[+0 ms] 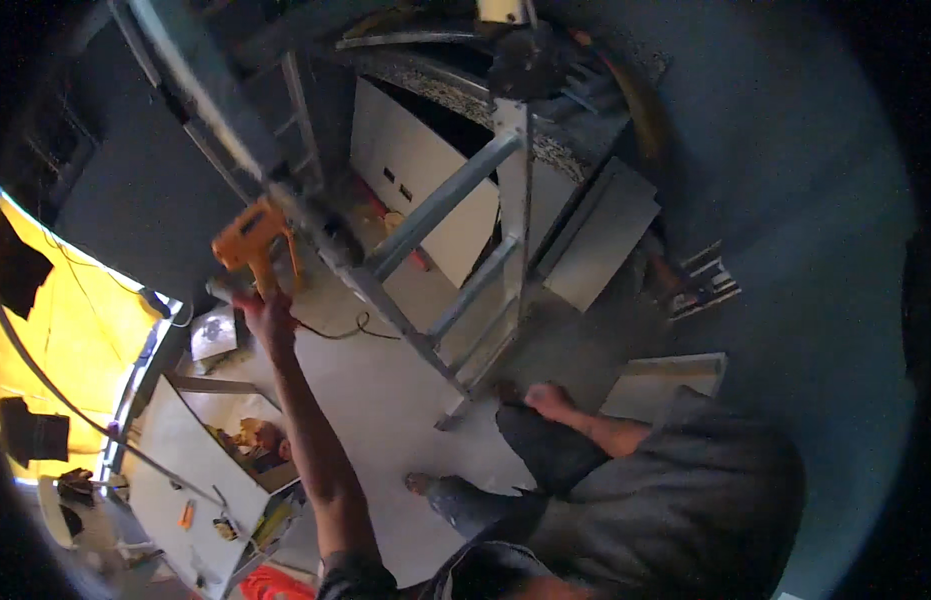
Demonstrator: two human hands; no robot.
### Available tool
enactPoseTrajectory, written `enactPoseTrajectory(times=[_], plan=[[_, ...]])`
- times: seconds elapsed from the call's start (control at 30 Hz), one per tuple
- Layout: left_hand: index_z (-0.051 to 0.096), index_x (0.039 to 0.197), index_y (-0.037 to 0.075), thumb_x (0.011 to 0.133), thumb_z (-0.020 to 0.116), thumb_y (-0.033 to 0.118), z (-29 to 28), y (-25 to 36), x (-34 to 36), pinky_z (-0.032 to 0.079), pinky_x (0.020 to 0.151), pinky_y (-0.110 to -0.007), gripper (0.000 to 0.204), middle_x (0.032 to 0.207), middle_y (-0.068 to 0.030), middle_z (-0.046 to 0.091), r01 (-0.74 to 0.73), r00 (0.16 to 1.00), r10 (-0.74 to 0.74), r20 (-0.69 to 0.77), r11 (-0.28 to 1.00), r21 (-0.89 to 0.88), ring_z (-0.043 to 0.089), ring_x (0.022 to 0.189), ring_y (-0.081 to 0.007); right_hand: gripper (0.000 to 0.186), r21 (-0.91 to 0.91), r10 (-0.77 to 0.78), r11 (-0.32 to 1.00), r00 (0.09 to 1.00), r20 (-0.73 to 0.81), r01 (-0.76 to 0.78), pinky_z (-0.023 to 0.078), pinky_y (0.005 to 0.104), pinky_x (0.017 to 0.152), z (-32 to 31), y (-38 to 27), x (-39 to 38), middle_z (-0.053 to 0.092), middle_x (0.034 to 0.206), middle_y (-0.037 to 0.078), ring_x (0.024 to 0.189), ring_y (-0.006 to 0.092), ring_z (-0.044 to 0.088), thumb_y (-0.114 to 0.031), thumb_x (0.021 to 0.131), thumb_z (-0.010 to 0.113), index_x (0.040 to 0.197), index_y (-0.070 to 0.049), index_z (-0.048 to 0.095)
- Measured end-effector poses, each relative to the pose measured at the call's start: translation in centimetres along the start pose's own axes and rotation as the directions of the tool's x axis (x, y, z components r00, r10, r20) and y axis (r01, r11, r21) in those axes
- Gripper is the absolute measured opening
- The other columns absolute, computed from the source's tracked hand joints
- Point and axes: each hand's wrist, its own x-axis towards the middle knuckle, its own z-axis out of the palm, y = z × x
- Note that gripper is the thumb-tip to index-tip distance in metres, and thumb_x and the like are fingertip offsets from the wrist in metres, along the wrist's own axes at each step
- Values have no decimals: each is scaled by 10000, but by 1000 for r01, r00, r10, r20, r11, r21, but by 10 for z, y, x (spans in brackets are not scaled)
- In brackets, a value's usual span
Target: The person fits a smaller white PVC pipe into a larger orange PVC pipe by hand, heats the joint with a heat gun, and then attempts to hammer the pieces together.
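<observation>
My left hand (270, 315) is raised at the left, its fingers wrapped round the handle of an orange gun-shaped tool (250, 237). The exact kind of this tool is unclear. A thin dark cord (350, 333) hangs from near that hand and loops over the floor. Close beside the tool runs the rail of an aluminium stepladder (475, 185). Lower down, near my legs, my right hand (552, 402) has its fingers curled in. Something pale shows at its fingertips, too small to make out.
Ladder feet stand on the floor before my shoes (417, 484). Behind the ladder leans a large white panel (425, 175) under a speckled countertop (425, 75). A white open box cabinet (190, 455) holds clutter at lower left. A flat white panel (675, 372) lies by the right wall.
</observation>
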Motion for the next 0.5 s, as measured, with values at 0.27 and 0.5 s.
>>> enactPoseTrajectory(times=[0.27,0.5], plan=[[588,1070,23,853,673,182,97,152,100,521,699,-299,282,918,-69,626,-192,973,159,168,960,203,616,776,-152,429,151,-242,836,600,-762,528,428,338,1001,-322,-146,118,616,1233,93,1143,206,577,-331,965,577,1246,-8,568],[589,1080,26,861,664,187,181,162,106,519,704,-300,282,921,-67,625,-151,965,64,253,927,342,614,781,-152,374,-201,-624,722,497,-603,663,459,339,974,-559,-378,174,614,1236,124,1085,199,612,-198,919,657,1238,-27,566]])
